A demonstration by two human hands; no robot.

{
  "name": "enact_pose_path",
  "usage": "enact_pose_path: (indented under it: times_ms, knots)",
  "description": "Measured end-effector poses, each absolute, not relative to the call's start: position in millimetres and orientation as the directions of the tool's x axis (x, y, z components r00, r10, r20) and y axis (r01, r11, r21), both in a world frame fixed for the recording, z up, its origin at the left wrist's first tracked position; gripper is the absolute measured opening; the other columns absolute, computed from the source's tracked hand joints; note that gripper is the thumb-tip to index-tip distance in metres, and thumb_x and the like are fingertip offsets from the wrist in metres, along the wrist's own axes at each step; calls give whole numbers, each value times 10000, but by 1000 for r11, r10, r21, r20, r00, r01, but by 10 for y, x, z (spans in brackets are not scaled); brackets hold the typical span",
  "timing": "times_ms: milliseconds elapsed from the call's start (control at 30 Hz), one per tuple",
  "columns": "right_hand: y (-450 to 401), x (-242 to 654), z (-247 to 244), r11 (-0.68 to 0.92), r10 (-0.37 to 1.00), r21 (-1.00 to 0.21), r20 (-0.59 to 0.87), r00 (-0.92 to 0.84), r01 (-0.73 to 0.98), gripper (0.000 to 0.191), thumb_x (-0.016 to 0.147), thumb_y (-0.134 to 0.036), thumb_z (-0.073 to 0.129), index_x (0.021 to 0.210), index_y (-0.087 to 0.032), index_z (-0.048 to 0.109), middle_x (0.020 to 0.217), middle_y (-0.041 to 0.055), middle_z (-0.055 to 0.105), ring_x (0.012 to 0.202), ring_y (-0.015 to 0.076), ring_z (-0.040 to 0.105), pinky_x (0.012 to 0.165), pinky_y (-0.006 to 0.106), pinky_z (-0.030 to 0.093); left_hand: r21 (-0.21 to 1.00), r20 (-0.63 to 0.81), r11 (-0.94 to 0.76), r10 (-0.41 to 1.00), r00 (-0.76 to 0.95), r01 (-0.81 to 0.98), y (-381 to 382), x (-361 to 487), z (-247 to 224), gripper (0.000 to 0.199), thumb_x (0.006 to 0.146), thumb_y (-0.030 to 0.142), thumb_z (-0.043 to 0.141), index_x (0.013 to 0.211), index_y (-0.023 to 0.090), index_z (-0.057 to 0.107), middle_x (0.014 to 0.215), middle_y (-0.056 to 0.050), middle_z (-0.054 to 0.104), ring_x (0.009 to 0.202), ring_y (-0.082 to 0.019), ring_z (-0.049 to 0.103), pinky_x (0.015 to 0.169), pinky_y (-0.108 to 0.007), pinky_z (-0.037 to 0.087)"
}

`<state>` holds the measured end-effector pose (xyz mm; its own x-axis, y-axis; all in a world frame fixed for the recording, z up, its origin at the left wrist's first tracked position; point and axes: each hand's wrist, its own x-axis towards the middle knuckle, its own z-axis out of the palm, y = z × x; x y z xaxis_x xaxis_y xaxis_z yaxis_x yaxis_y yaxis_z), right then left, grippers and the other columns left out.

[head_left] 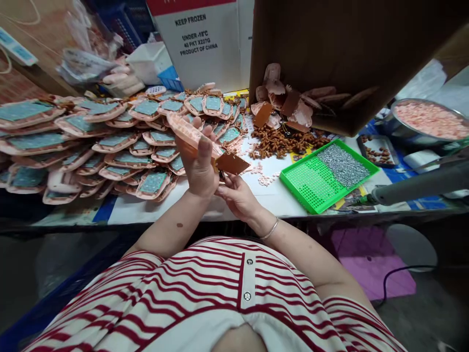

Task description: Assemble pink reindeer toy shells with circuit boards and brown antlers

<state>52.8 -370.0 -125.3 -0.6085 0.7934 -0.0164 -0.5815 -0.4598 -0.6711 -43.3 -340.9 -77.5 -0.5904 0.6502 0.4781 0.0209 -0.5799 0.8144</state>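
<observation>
Pink shell [183,130] within left grip [200,168].

The person wears a white shirt [190,276] with dark red stripes running across it, its short sleeves [141,264] striped alike. A pale strip [248,278] edged in dark red carries two round metallic buttons [247,296] below a plain white collar [205,337]. A thin silvery bracelet [271,230] circles the right wrist.

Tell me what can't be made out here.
Head view: part of the pink shell, hidden by the left hand.
Head view: what, if anything, the right hand pinches; too small and dark.
Head view: top of the open box, cut off by the upper edge.
Head view: metal bits, too small to count.
</observation>
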Motion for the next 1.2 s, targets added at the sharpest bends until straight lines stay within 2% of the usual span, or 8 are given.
enact_pose_path:
  times_ms: [167,333,467,633,800,900,1033,1200]
  knots:
    - [-3707,590,-1218,-481,824,-628,-85,-560,-612,328,580,-224,903,866,-211,742,848,-34,747,787,97,653,782,224,547,768,553,-634,582,-596,93,-3391,-453,-840,951,658,772,697,1462,404,347,1504,-53,421,1313,-271,531,1114,-396,409]
    - [-3760,778,-1143,-515,813,-621,-135,-567,-591,262,598,-259,905,782,-200,729,775,-32,727,687,74,632,720,206,539,703,689,-643,507,-519,304,-3367,-558,-994,986,652,794,677,1471,431,264,1515,-45,359,1379,-284,447,1156,-416,346]
    - [-3817,900,-1052,-497,832,-608,-132,-538,-619,287,593,-193,893,818,-211,714,835,-47,722,722,60,649,751,187,541,688,712,-627,488,-505,366,-3365,-579,-1087,1006,648,802,669,1475,423,239,1519,-57,333,1413,-283,399,1148,-418,352]
    - [-3810,984,-946,-386,906,-671,-147,-397,-633,401,655,-237,860,1009,-251,674,835,-61,702,714,61,656,789,212,557,736,670,-571,538,-512,363,-3475,-493,-1094,980,683,757,684,1481,346,290,1458,-109,434,1221,-261,570,1075,-411,425]
    - [-3742,1232,-832,-178,948,-897,-46,-316,-404,379,722,-343,820,1047,-238,658,849,-37,682,734,88,641,766,264,564,816,546,-577,757,-359,23,-3605,-457,-1043,876,646,686,764,1374,285,487,1358,-118,556,1142,-276,632,1011,-415,483]
    - [-3726,1431,-716,67,923,-990,107,-369,-121,359,769,-336,784,1090,-221,672,909,8,706,801,125,648,772,298,559,898,332,-334,942,-55,-287,-3686,-405,-1030,852,592,724,772,1262,228,600,1233,-127,648,1093,-310,665,955,-430,523]
    - [-3742,1536,-628,444,858,-855,318,-405,269,339,852,-273,685,1183,-212,647,984,59,731,842,165,657,795,351,554,875,106,-12,980,169,-483,-3831,-208,-1061,813,590,712,781,1238,242,639,1241,-107,677,1209,-335,610,986,-436,514]
    - [-3753,1476,-753,482,869,-812,395,-298,329,395,853,-230,663,1227,-208,536,905,24,700,702,131,641,667,296,536,781,2,168,962,272,-601,-3957,-34,-1107,708,653,711,738,1153,212,686,1131,-107,720,1189,-351,631,984,-466,513]
